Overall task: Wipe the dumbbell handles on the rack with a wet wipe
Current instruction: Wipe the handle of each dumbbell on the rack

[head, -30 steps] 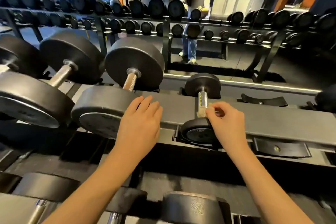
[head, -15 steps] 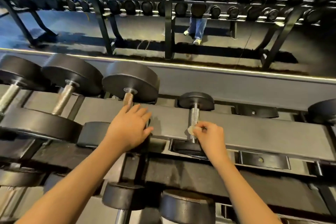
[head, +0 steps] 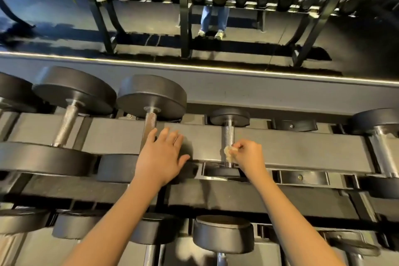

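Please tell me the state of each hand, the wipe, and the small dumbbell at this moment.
Small dumbbell: seated in its cradle on the rack.
Wet wipe: crumpled, pressed against that dumbbell's handle, near end.
Right hand: pinches the wipe.
Left hand: open, fingers spread, resting on the rack beam.
Cradle to its right: empty.

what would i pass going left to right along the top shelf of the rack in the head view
cut-off dumbbell → big dumbbell's handle → left hand → small dumbbell's handle → right hand pinching the wet wipe → empty cradle → dumbbell at the right edge
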Available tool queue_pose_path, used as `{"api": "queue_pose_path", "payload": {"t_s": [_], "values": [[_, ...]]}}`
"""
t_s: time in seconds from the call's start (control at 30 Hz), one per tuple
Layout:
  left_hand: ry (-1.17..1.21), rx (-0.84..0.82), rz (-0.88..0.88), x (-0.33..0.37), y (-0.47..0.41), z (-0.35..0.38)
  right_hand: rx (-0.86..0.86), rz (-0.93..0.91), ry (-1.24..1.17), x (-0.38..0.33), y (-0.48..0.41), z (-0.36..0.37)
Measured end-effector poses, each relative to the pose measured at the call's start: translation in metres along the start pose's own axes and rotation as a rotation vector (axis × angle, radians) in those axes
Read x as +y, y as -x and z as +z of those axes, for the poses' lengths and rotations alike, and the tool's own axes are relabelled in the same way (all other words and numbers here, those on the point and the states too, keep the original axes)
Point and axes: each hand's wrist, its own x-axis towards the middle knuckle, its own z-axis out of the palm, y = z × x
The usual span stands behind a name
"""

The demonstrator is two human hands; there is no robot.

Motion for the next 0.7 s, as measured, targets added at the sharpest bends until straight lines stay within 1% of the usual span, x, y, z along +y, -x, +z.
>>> {"api": "queue_pose_path", "payload": {"t_s": [0.1, 0.17, 0.27, 0.43, 0.57, 0.7], "values": [[0.023, -0.026, 0.014, 0.001, -0.002, 0.001, 0.144, 0.031, -0.068, -0.017, -0.013, 0.002], [0.019, -0.042, 0.022, 0.0, -0.003, 0.0, 0.212, 0.083, -0.133, -0.025, -0.021, 0.003], [0.023, -0.062, 0.031, 0.0, -0.003, 0.0, 0.209, 0.169, -0.103, -0.025, -0.015, 0.007], [0.034, -0.052, 0.036, -0.002, -0.001, 0.0, 0.149, 0.198, -0.11, -0.012, 0.007, 0.011], [0.048, -0.056, 0.026, -0.002, -0.001, -0.002, 0.257, 0.188, -0.2, -0.026, -0.024, 0.015], [0.043, -0.041, 0.02, -0.002, -0.001, -0.003, 0.274, 0.186, -0.226, -0.031, -0.035, 0.012]]}}
